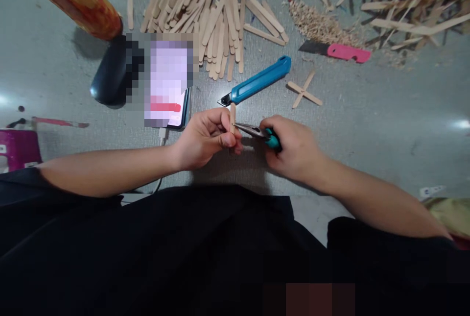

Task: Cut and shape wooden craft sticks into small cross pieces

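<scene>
Between the thumb and fingers of my left hand (207, 137) a wooden craft stick (232, 114) is pinched, standing nearly upright. My right hand (293, 147) is closed around the teal grips of needle-nose pliers (253, 130). The pliers' tips meet the stick's edge near its middle; whether the jaws bite into it I cannot tell. Just beyond my hands lies a blue utility knife (260, 80), its blade end pointing left. To its right rests a cross made of two craft sticks (304, 91).
Behind the blue knife spreads a pile of craft sticks (220, 27). A pink-handled knife (348, 53) lies by wood shavings (319, 22), with more sticks (422, 22) at the far right. A blurred-out phone (167, 81), a black mouse (113, 73) and an orange cylinder (81, 2) stand left.
</scene>
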### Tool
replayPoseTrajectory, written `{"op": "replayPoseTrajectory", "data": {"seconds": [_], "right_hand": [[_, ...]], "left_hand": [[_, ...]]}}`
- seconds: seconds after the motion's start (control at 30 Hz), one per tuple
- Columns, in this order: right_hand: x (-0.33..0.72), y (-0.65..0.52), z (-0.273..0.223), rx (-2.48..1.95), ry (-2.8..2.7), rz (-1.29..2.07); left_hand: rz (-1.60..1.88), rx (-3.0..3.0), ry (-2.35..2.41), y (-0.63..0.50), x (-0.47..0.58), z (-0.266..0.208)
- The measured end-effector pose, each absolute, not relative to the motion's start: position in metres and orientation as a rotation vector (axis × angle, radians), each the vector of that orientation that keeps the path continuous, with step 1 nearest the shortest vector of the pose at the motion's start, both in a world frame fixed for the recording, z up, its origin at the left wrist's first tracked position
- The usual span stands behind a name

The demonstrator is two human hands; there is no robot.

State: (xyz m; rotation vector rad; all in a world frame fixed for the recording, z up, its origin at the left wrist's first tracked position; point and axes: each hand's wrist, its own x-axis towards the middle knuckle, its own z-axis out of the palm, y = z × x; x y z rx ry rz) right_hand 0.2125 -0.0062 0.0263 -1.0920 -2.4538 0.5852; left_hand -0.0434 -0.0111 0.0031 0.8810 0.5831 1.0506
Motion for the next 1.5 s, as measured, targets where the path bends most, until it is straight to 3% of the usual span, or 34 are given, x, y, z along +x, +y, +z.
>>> {"op": "replayPoseTrajectory", "data": {"seconds": [0.27, 0.83, 1.5], "right_hand": [[0.222, 0.004, 0.032, -1.389, -2.466, 0.313], [0.225, 0.015, 0.035, -1.307, -2.615, 0.138], [0.233, 0.015, 0.036, -1.21, -2.486, 0.339]], "left_hand": [[1.224, 0.955, 0.842, -0.009, -0.047, 0.003], [1.098, 0.871, 1.009, -0.008, -0.046, 0.016], [1.093, 0.951, 1.003, -0.014, -0.043, 0.012]]}}
